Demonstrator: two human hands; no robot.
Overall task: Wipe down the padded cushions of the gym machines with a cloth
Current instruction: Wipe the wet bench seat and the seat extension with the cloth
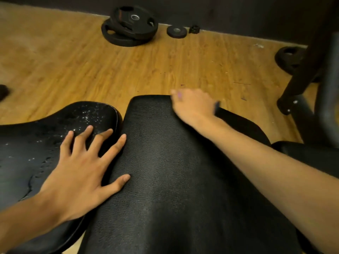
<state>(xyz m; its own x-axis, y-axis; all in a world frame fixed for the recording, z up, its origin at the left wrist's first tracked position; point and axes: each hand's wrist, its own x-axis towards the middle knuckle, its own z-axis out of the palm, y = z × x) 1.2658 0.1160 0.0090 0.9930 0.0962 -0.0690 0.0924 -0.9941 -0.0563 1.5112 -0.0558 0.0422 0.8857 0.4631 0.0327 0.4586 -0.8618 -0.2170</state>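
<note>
While the left hand (77, 173) lies flat with fingers spread wide across the gap between two black pads, the right hand (192, 105) reaches to the far end of the middle pad (165, 180). Three left fingers rest on the wet pad (36, 143), which is speckled with droplets just beyond the fingertips; index finger and thumb touch the middle pad. The right hand is blurred at the pad's far right corner. A dark strip at its heel may be the cloth (217, 105), but its grip cannot be made out. Weight plates (128, 28) lie on the wooden floor (73, 70) well beyond both hands, and a dark frame (308, 70) stands right of the right hand.
</note>
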